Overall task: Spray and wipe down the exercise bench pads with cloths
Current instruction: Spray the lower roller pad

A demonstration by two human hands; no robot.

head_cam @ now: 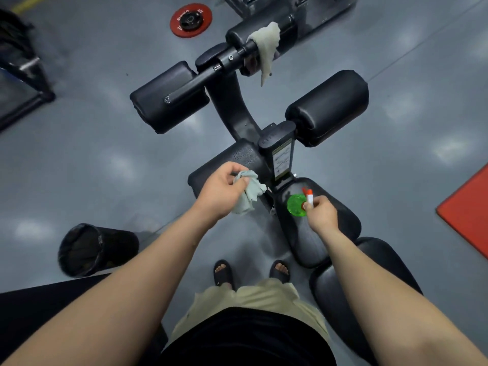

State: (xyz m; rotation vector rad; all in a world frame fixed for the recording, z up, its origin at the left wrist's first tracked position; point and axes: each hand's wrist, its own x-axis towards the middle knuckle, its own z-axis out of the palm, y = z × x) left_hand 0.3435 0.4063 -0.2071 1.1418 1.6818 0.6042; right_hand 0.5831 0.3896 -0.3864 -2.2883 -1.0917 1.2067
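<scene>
Head view: left fingers (pixel 239 183) pinch crumpled cloth (pixel 249 198) while right fingers (pixel 315 201) grip spray bottle (pixel 295 206).

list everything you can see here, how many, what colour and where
roller pads: three, black, far half of the bench
flat pads: three, black, near end of the bench
crumpled cloth: one, pale green, in the left hand
draped cloth: one, off-white, hanging over the far bar
spray bottle: one, green with an orange and white nozzle, in the right hand
weight plate: one, red, floor at the far end
bin: one, black, floor on the left
mat: one, red, floor at the right edge
sandals: two, black, on the feet
left hand: grips the crumpled cloth
right hand: grips the spray bottle
</scene>
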